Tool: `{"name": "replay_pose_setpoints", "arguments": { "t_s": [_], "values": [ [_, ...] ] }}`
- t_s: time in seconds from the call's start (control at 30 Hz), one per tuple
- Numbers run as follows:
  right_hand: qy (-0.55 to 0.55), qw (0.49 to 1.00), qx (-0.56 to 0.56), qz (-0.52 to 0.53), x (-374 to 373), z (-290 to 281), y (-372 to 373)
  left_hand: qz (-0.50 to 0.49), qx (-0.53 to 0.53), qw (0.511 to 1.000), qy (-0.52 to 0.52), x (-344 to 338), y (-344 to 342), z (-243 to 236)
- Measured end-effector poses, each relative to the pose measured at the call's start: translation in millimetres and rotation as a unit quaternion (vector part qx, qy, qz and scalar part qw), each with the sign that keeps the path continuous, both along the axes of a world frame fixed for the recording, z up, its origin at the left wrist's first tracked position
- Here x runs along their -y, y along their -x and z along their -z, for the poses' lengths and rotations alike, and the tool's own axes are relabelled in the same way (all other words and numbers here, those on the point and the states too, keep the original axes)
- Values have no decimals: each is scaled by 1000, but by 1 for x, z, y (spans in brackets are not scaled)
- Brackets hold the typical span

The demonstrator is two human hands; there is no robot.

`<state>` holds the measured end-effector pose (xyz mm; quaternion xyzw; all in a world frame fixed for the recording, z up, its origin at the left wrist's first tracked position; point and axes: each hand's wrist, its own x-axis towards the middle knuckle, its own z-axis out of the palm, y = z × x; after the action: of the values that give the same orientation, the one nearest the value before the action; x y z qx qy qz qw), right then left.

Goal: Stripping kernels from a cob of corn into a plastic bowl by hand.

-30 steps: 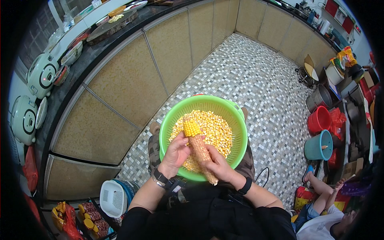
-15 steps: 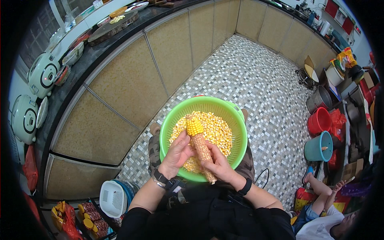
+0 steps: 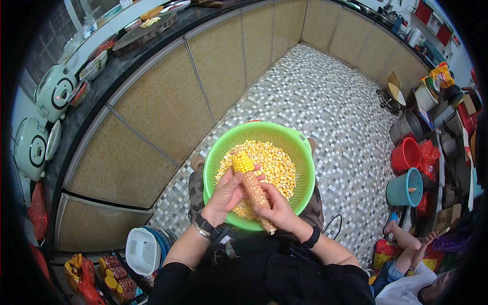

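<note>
A corn cob (image 3: 254, 189) is tilted across the green colander basket (image 3: 309, 178). Yellow kernels cover only its far end; the rest is bare and pinkish brown. My right hand (image 3: 278, 207) wraps round the bare lower part. My left hand (image 3: 227, 194) grips the cob just below the yellow end, its thumb near the kernels and its fingers passing behind. Loose corn kernels (image 3: 277, 157) lie in the basket beneath both hands. The basket rests between my knees.
A dark counter (image 3: 86, 114) with rice cookers (image 3: 55, 91) runs along the left. White and blue baskets (image 3: 142, 251) stand at lower left. Red (image 3: 405, 153) and teal buckets (image 3: 404, 187) are at right. Another person (image 3: 414, 267) sits at lower right, holding a phone.
The cob's yellow end has shifted slightly left, and fingers of my left hand now show on the cob's right side. My right hand keeps its hold low on the cob.
</note>
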<state>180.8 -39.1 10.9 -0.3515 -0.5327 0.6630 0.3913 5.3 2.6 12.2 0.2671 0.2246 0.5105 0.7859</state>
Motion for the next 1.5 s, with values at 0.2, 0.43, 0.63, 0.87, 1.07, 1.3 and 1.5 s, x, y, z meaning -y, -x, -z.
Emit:
{"name": "replay_pose_setpoints", "arguments": {
  "t_s": [0.2, 0.43, 0.63, 0.87, 1.07, 1.3, 1.5],
  "values": [
    [-3, 1000, 22, -6, -1, -3, 0, -9, 8, 1000, 5, -1, 5, 7],
    [1, 1000, 13, -3, -1, 1, 0, -13, 5, 1000, 14, 0, 4, -1],
    [-3, 1000, 15, -3, -1, 6, -1, -11, -16, 1000, 20, 2, 3, -7],
    [1, 1000, 20, 4, 0, 2, 1, 5, 17, 1000, -6, 2, 4, -5],
    [19, 1000, 11, 3, -1, -2, 1, 15, 82, 996, -8, 1, 4, -4],
    [-16, 998, 52, 16, 0, 0, 3, -34, 3, 999, 22, 2, 3, 3],
    [-37, 995, 85, 24, 0, -1, 3, -26, -12, 999, 20, 1, 3, 0]
  ]
}}
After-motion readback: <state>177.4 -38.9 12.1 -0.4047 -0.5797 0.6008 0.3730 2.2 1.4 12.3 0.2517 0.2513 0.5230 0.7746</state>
